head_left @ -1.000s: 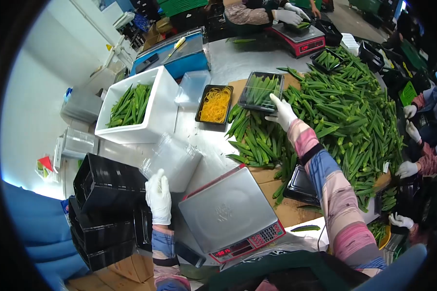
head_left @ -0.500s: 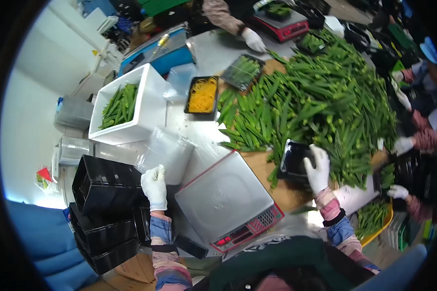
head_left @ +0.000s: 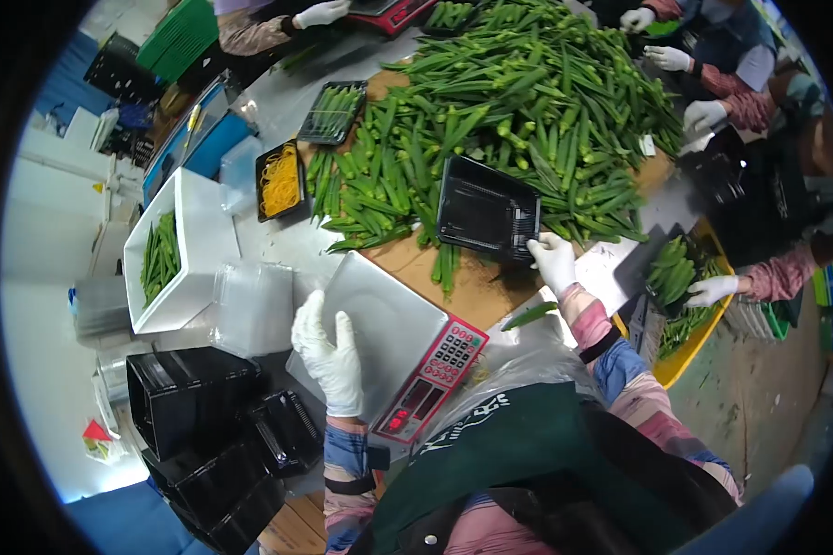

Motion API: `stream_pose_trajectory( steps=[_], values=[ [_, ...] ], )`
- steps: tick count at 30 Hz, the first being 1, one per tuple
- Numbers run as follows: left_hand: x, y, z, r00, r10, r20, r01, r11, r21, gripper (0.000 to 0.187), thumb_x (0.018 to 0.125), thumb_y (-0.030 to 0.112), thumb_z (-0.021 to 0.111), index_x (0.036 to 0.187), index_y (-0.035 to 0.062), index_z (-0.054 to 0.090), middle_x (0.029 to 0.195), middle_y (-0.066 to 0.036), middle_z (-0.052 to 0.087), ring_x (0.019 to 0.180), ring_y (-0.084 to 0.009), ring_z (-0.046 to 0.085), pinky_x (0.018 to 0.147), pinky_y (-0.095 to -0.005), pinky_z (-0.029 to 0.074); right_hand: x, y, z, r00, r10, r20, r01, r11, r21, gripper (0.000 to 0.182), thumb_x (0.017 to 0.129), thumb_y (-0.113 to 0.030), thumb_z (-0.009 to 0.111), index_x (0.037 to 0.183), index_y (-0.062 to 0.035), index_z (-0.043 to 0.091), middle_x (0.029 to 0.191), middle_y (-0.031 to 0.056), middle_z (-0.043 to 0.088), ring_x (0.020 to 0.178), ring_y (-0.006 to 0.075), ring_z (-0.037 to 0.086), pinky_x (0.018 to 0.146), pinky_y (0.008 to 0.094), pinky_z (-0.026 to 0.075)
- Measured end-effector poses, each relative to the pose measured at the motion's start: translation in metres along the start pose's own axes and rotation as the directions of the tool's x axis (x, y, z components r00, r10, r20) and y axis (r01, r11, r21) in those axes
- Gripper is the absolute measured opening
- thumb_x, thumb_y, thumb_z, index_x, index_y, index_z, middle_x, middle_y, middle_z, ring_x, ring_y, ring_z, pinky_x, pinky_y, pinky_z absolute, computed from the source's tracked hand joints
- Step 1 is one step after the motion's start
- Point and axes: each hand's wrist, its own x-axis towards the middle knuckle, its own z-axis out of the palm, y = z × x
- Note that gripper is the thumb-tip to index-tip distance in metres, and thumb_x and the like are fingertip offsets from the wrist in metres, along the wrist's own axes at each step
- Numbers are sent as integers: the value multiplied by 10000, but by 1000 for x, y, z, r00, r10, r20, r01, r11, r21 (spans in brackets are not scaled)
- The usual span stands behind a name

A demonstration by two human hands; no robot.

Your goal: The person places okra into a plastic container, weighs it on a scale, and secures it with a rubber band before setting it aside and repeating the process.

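In a white glove, my right hand (head_left: 555, 264) pinches the near right corner of a black plastic tray (head_left: 483, 211). The tray tilts with its bare inside showing, in front of a large pile of okra (head_left: 518, 120). My left hand (head_left: 331, 356), also gloved, has its fingers stretched out and holds nothing. It overlaps the left side of the weighing scale (head_left: 379, 319), whose red panel faces me. A loose okra pod (head_left: 530, 315) lies near my right wrist.
Stacked black trays (head_left: 190, 398) stand at lower left beside clear plastic lids (head_left: 253, 310). A white foam box (head_left: 190, 250) holds okra. Behind are a tray of yellow rubber bands (head_left: 280, 180) and a packed okra tray (head_left: 331, 113). Co-workers' gloved hands (head_left: 703, 116) work across the table.
My view has turned right. My left hand has moved from beside the clear lids to the scale, fingers extended. My right hand now grips the black tray's corner, and the tray is tilted differently.
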Motion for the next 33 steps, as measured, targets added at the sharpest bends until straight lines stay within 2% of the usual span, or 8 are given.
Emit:
stream_pose_trajectory(
  steps=[6,8,10,12,23,26,29,33],
  values=[
    [-24,79,15,907,-262,330,411,379,-829,583,921,64,710,1459,49,486,1372,-72,584,1247,-186,527,1054,-353,444,-78,-62,51,964,-203,172,223,969,-105,276,892,-230,715,1062,-13,699,778,102,703,661,187,672,655,326,556],
    [-37,72,25,792,-389,470,542,94,-835,530,959,110,691,1450,63,498,1366,-65,579,1145,-158,581,1014,-335,474,-111,-77,68,928,-279,247,312,944,-106,261,867,-220,769,985,-3,684,710,-1,641,614,70,573,584,261,487],
    [-31,86,9,644,-486,592,681,12,-732,471,967,152,688,1399,34,544,1317,-62,606,1117,-159,594,983,-332,491,-132,-90,65,896,-201,396,258,962,-95,279,884,-289,728,939,-28,646,744,116,682,658,262,674,635,373,527],
    [-33,78,15,771,-469,430,526,88,-846,381,968,174,675,1281,-38,622,1238,-77,644,1057,-146,606,904,-323,505,-135,-93,50,805,-177,565,315,936,-155,320,890,-331,739,1007,-43,659,775,100,695,705,244,691,649,381,525],
    [57,-25,30,556,-390,734,540,-502,-676,298,920,1,673,1211,-33,614,1215,-167,666,1119,-310,646,974,-434,575,-126,45,-136,895,208,-393,-98,954,283,225,918,-237,745,827,-52,656,642,-13,595,498,71,502,478,241,415],
    [85,-25,76,467,-323,823,608,-559,-564,313,900,-11,699,1204,-23,625,1233,-165,666,1122,-305,646,983,-453,566,-111,85,-178,717,383,-583,-229,918,323,489,898,-362,761,1215,-33,589,921,50,688,667,88,596,526,225,453],
    [101,6,115,520,-278,808,659,-471,-586,355,882,48,756,1207,-13,627,1232,-177,662,1149,-323,626,1026,-478,537,-90,88,-194,787,445,-427,-318,886,336,752,920,-397,721,1467,21,420,1082,98,693,738,145,644,555,260,493],
    [111,31,147,447,-211,870,750,-442,-492,530,872,164,805,1276,-69,552,1302,-266,588,1204,-369,580,1062,-462,514,-71,105,-205,832,369,-415,-257,918,301,330,936,-168,629,1224,-5,631,967,53,701,683,115,618,516,251,469]
  ],
)
